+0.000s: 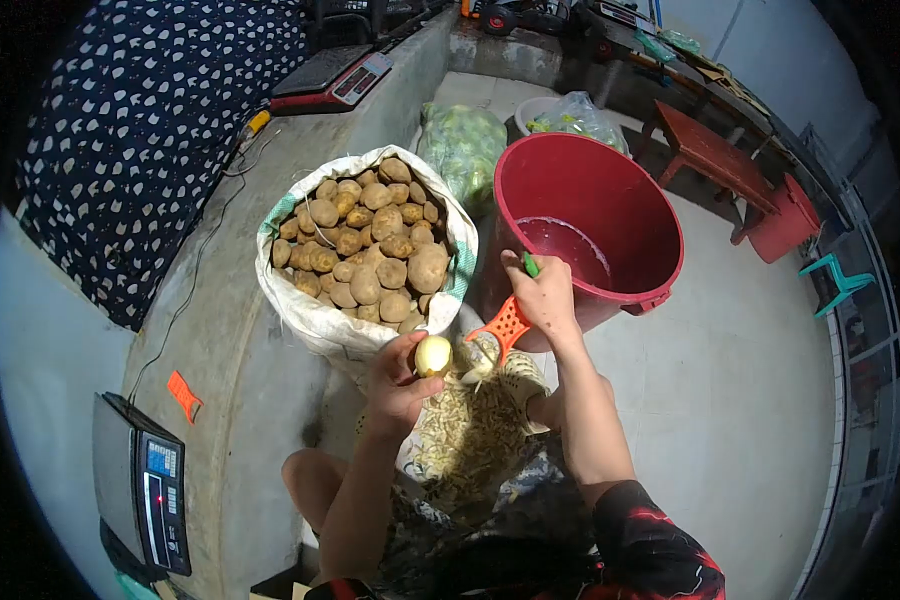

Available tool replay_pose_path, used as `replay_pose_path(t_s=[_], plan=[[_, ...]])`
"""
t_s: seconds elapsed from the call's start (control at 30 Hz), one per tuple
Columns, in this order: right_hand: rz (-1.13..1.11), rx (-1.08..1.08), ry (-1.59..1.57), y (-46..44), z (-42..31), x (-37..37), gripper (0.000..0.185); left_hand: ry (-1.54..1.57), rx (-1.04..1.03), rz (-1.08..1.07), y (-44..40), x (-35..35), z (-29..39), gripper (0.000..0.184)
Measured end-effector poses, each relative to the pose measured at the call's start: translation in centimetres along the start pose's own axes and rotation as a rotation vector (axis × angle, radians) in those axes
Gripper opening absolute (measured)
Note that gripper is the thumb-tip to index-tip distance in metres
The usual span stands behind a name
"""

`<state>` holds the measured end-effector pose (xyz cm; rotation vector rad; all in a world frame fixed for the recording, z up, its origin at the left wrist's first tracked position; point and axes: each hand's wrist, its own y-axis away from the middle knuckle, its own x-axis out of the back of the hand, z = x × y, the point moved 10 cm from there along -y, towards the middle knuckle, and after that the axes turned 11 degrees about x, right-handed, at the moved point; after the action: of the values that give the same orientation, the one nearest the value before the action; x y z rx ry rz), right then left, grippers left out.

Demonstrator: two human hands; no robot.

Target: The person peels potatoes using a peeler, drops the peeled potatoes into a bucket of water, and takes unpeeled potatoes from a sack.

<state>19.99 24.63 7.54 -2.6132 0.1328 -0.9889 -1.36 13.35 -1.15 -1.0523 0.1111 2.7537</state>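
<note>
my left hand (400,385) pinches a pale yellow, rounded, mostly peeled potato (434,356) between thumb and fingers. a darker patch shows beside the thumb. the grip sits low and to the left, which probably leaves the upper face exposed for the blade.

my right hand (543,292) is closed around the handle of an orange plastic peeler with a perforated flat body (503,326). a small green tip (530,265) projects beside the thumb; whether it belongs to the handle, i cannot tell. the peeler points near and left, just beside the potato and apparently apart from it.

both hands work above a loose heap of pale, thin peelings (467,440), next to my pale, dark-spotted shoe (523,382). this position presumably lets scraps drop straight down.

a white woven sack with green stripes (305,318), filled with brown unpeeled potatoes (370,235), stands far left of the hands. its mouth is rolled wide, likely for easy reach. a deep, round, red plastic tub (660,235) stands far right, beside the sack, apparently within reach of the right arm. its lower interior shows a pale ring; the contents are unclear.
</note>
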Motion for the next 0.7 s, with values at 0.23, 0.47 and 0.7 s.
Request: replay_pose_path(t_s=[0.23, 0.47, 0.7], plan=[[-0.026, -0.005, -0.010, 0.4, -0.8, -0.5, 0.039, -0.047, 0.019, -0.004, 0.0, -0.7, 0.4, 0.063], [-0.021, 0.041, -0.180, 0.5, -1.6, -1.2, 0.026, -0.043, 0.028, -0.006, 0.1, -1.0, 0.2, 0.064], [0.112, 0.283, 0.142, 0.5, -4.0, 0.7, 0.032, -0.105, -0.003, 0.018, -0.1, -0.1, 0.5, 0.063]])
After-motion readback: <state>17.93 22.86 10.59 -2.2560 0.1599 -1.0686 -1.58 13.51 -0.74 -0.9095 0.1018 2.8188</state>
